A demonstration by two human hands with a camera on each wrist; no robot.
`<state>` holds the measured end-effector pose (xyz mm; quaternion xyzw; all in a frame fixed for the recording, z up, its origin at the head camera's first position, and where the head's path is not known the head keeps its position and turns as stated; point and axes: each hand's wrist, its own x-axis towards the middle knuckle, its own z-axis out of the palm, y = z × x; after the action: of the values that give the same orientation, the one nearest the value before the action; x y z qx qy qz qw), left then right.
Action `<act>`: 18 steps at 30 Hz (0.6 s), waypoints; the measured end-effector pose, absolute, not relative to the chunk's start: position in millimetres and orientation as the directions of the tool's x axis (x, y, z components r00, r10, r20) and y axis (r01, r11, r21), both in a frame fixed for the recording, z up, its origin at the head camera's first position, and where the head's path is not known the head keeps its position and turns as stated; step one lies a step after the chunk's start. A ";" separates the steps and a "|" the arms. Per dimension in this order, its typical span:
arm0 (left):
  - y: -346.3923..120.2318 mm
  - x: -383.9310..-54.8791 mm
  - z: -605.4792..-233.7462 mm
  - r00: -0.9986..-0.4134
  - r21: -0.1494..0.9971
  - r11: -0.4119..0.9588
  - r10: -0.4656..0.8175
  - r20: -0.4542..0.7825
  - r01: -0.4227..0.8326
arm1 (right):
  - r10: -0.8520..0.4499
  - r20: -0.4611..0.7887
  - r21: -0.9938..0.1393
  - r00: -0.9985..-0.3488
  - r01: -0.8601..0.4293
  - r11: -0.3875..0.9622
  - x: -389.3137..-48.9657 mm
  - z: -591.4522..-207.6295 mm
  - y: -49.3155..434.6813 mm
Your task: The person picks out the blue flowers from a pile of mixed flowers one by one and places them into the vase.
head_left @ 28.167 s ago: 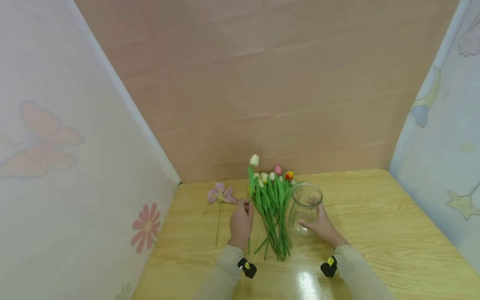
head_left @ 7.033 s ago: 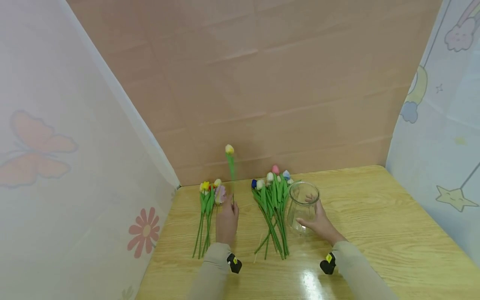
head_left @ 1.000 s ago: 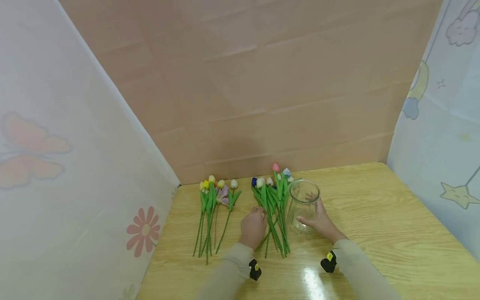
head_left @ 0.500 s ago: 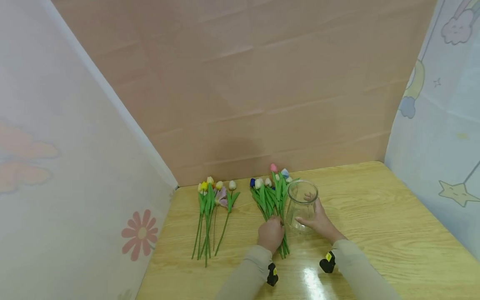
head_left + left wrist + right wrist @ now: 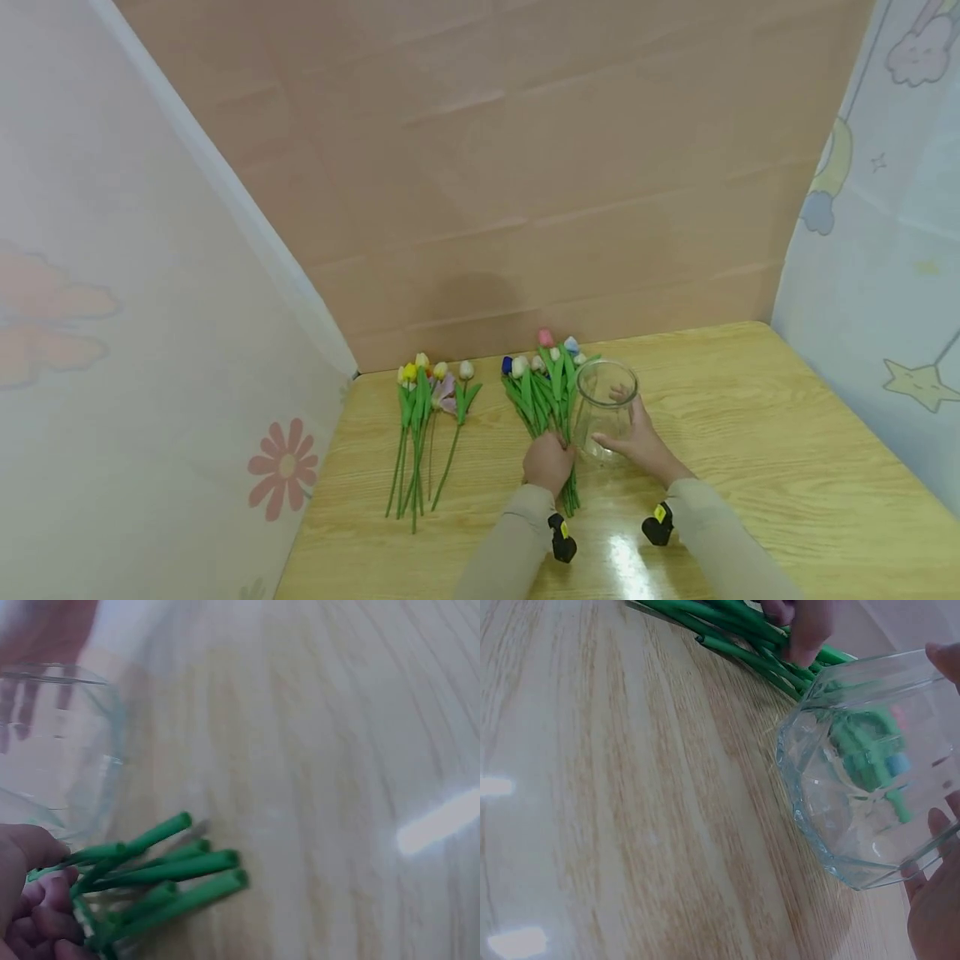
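Note:
Artificial tulips with green stems (image 5: 541, 394) lie in a bunch mid-table, with white, pink, blue and pale blue heads at the far end. My left hand (image 5: 548, 462) grips stems of this bunch low down; in the left wrist view the thumb and fingers close round several cut stem ends (image 5: 172, 877). Just right of the bunch is a clear glass vase (image 5: 597, 421), its mouth up and nothing inside. My right hand (image 5: 640, 442) holds it from the right side, thumb in front and fingers behind. The faceted glass (image 5: 840, 847) shows in the right wrist view.
To the left lies a second group of flowers: yellow and cream tulips (image 5: 408, 372), a mauve flower (image 5: 445, 396) and a white tulip (image 5: 467, 371) set slightly apart. A brown panel (image 5: 525, 208) stands behind the wooden table (image 5: 750, 467), with printed sheets (image 5: 885, 275) at both sides.
Since the first frame, several tulips have joined the mauve flower on the left and the bunch is smaller. Over the last second my left hand moved right, onto the stems. The vase stayed put.

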<state>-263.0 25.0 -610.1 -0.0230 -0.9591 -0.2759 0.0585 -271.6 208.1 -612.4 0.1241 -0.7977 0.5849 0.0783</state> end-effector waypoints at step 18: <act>-1.6 -269.6 -572.2 -0.965 0.668 0.740 -0.108 0.238 0.082 | -0.111 0.265 -0.913 -0.958 -0.286 0.290 -274.2 -612.2 208.2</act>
<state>-269.6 -1.6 -572.2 0.0070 -0.9233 -0.3608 0.1317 -274.2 208.2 -612.2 0.1240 -0.7995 0.5829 0.0751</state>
